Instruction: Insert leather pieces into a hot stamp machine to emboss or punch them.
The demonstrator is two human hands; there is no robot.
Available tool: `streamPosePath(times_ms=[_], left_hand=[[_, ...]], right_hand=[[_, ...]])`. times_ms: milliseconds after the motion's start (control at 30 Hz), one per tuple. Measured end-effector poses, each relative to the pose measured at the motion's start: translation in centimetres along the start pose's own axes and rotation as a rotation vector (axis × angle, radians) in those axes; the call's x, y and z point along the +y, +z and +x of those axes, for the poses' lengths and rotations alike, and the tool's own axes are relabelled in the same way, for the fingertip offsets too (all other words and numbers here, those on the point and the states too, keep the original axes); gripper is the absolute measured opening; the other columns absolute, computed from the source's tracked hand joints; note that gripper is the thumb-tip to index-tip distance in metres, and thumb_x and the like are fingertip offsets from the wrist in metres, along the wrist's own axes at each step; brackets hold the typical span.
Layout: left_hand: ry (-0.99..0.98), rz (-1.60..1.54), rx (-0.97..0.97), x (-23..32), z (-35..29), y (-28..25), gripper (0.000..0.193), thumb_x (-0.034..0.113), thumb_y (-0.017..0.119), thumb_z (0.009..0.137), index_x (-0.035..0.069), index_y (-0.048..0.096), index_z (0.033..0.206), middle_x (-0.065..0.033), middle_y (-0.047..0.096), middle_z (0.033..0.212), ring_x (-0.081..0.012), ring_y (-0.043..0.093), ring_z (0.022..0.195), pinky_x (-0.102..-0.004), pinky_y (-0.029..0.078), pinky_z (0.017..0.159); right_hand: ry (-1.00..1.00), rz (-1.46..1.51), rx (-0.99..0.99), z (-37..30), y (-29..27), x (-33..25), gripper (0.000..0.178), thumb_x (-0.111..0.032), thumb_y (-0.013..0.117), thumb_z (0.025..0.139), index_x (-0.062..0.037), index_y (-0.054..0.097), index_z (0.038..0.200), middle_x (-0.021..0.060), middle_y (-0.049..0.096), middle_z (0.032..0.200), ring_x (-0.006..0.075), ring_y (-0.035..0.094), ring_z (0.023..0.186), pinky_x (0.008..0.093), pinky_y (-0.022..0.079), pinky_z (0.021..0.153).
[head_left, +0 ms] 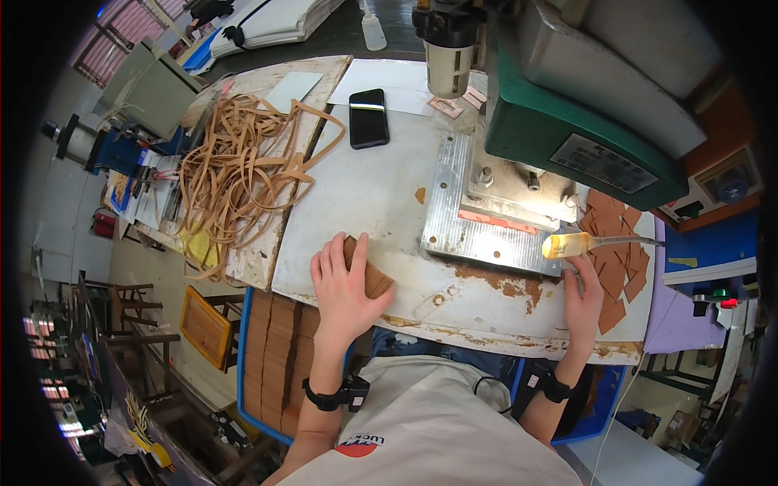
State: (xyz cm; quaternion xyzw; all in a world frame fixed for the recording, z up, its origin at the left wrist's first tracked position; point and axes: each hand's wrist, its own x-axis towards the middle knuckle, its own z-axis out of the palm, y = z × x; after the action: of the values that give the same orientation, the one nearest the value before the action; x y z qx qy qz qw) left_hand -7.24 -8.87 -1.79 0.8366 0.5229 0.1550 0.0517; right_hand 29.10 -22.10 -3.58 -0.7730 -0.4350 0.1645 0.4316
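Observation:
My left hand [344, 287] is wrapped round a small stack of brown leather pieces [377, 280] on the white worktable, with thumb and fingers on either side of it. My right hand [584, 298] is at the right front corner of a metal base plate [506, 249], just below a lit work lamp [567, 245]. Its thumb and fingers are apart, and I see nothing between them. Above the plate stands a green press [567, 142] with a bolted metal block under it. A strip of reddish-brown leather [498, 220] shows at the block's front edge.
Loose leather pieces [612, 243] lie scattered right of the plate. Tangled tan leather strips [235, 166] cover the left side, and a black phone [369, 118] rests at the back. Below the table edge, a blue crate [242, 364] holds stacked brown pieces. A white bottle [374, 32] stands far back.

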Motion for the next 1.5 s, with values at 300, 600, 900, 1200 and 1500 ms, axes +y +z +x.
streamPosePath(times_ms=[300,600,900,1200,1500], left_hand=[[0.074,-0.191,-0.037,-2.0,0.1,-1.0,0.084,0.032,0.083,0.070,0.011,0.052,0.145,-0.0213,0.043,0.146,-0.0397,0.040,0.134,-0.0499,0.028,0.114],[0.054,-0.074,-0.102,-2.6,2.5,-4.9,0.087,0.030,0.083,0.071,0.012,0.048,0.149,-0.0232,0.041,0.149,-0.0417,0.039,0.136,-0.0511,0.028,0.115],[-0.003,0.092,-0.059,-2.9,2.6,0.5,0.089,0.056,0.074,0.078,0.008,0.047,0.147,-0.0221,0.040,0.149,-0.0393,0.036,0.139,-0.0631,0.017,0.116],[-0.021,0.084,-0.019,-2.7,2.6,0.7,0.085,0.053,0.075,0.076,0.007,0.051,0.143,-0.0217,0.041,0.148,-0.0383,0.037,0.138,-0.0606,0.017,0.116],[-0.017,0.062,0.020,-2.5,2.6,0.7,0.084,0.052,0.076,0.075,0.006,0.052,0.141,-0.0206,0.045,0.146,-0.0371,0.040,0.135,-0.0603,0.020,0.116]], right_hand=[[-0.013,0.190,0.107,0.1,0.3,2.5,0.019,-0.002,0.057,0.097,-0.0043,0.071,0.110,0.0102,0.063,0.139,0.0216,0.058,0.126,0.0304,0.044,0.101],[-0.094,0.147,0.138,-0.1,0.7,2.0,0.018,-0.001,0.057,0.096,-0.0042,0.072,0.106,0.0094,0.065,0.136,0.0239,0.058,0.123,0.0333,0.045,0.101],[-0.074,0.146,0.162,0.1,0.8,2.3,0.016,-0.001,0.059,0.096,-0.0041,0.072,0.103,0.0092,0.066,0.134,0.0228,0.059,0.123,0.0324,0.047,0.097],[-0.089,0.129,0.169,0.1,1.0,1.9,0.016,0.000,0.058,0.095,-0.0039,0.072,0.103,0.0095,0.066,0.134,0.0236,0.058,0.125,0.0331,0.046,0.101],[-0.079,0.117,0.181,0.2,1.0,2.1,0.016,0.000,0.058,0.096,-0.0041,0.072,0.103,0.0098,0.066,0.135,0.0236,0.058,0.124,0.0322,0.047,0.097]])
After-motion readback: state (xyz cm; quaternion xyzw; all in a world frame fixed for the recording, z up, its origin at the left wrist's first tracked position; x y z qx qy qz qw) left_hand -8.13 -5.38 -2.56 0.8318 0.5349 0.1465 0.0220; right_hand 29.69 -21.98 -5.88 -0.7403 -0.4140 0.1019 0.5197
